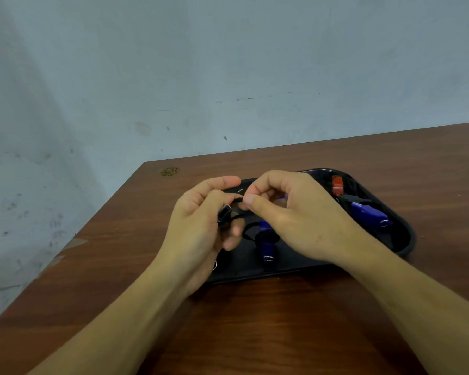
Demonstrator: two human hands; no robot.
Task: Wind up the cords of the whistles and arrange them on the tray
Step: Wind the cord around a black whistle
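Note:
A black tray [401, 239] lies on the brown wooden table [255, 320]. My left hand [198, 228] hovers over the tray's left end, closed around a black whistle [224, 213]. Its black cord [237, 200] runs to my right hand [295, 215], whose thumb and forefinger pinch it. On the tray rest a blue whistle [266, 244] under my hands, a second blue whistle [368, 212] to the right and a red whistle [337, 185] at the back. A small metal ring [215, 265] shows below my left palm.
The table's left edge [65, 244] runs diagonally close to my left arm, with a bluish wall beyond it and behind. A small gold mark [169, 171] sits near the table's far left corner. Bare wood spreads in front of the tray.

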